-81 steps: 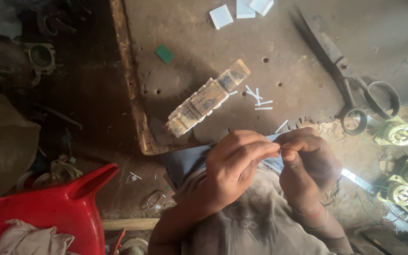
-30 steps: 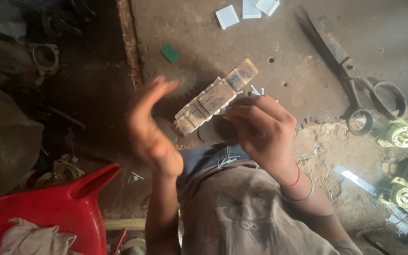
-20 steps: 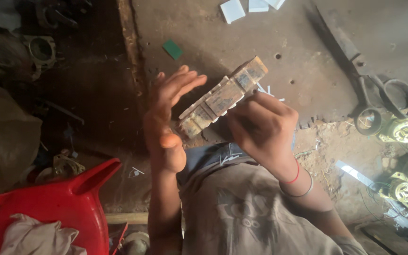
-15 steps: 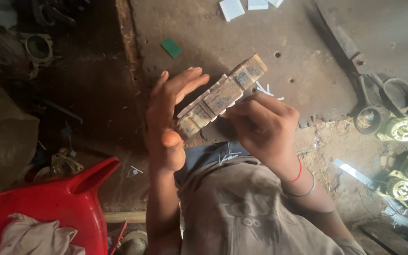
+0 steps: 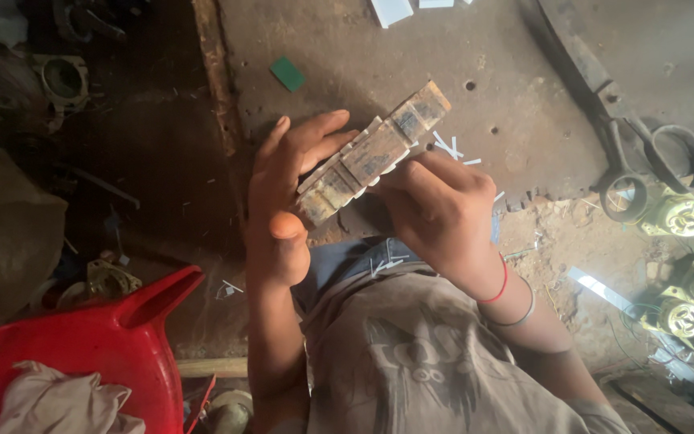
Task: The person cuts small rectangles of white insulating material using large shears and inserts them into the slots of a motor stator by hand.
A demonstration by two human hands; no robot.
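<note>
A long, rusty laminated metal block (image 5: 373, 153) with white paper strips in its slots is held up above a worn metal work plate (image 5: 516, 88). My left hand (image 5: 283, 193) cups its near end, fingers stretched along its left side and thumb under it. My right hand (image 5: 435, 213) grips the block from the right, fingers curled at its edge. Small white paper slivers (image 5: 453, 149) lie on the plate just beyond my right hand.
Large black shears (image 5: 640, 157) lie on the plate at the right. Several wound motor parts (image 5: 688, 265) sit lower right. A green chip (image 5: 288, 74) and white paper cards (image 5: 391, 10) lie further off. A red plastic can (image 5: 98, 345) with a rag stands lower left.
My hands left the work in my lap. The right one lifted the block off the plate, and the left, first raised open, closed in around its near end.
</note>
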